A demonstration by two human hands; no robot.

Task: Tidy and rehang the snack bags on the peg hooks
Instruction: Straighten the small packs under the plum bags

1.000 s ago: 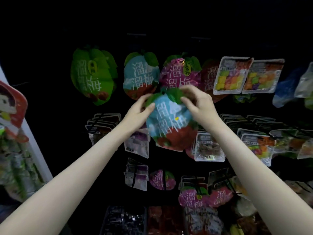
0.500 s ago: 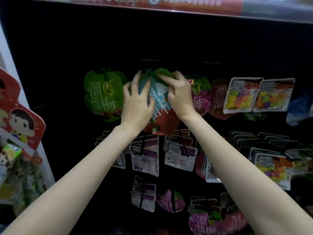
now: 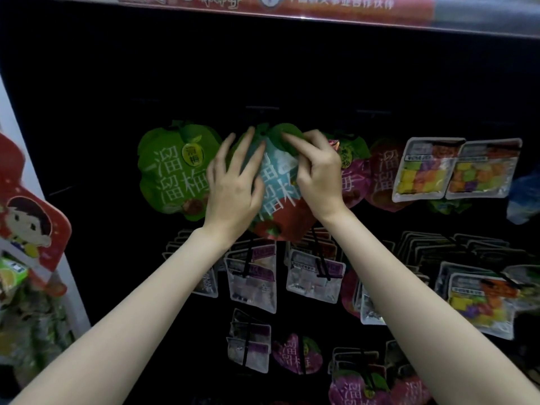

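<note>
A blue and red plum-shaped snack bag (image 3: 279, 185) with green leaves at its top sits in the top row of the dark peg wall. My left hand (image 3: 233, 185) lies flat on its left side, fingers spread. My right hand (image 3: 317, 173) pinches the bag's green leaf top near the hang hole. The peg hook itself is hidden in the dark. A green bag (image 3: 172, 171) hangs to the left and a purple bag (image 3: 355, 173) to the right, both of the same shape.
Clear trays of coloured candy cubes (image 3: 423, 171) hang at the top right. Rows of small clear packs (image 3: 252, 276) fill the pegs below, with more purple plum bags (image 3: 296, 356) lower down. A red cartoon display (image 3: 26, 217) stands at the left. A shelf edge strip (image 3: 292, 7) runs overhead.
Both hands lifted the blue and red bag from in front of the middle row up to the top row. In the last half second they have scarcely shifted.
</note>
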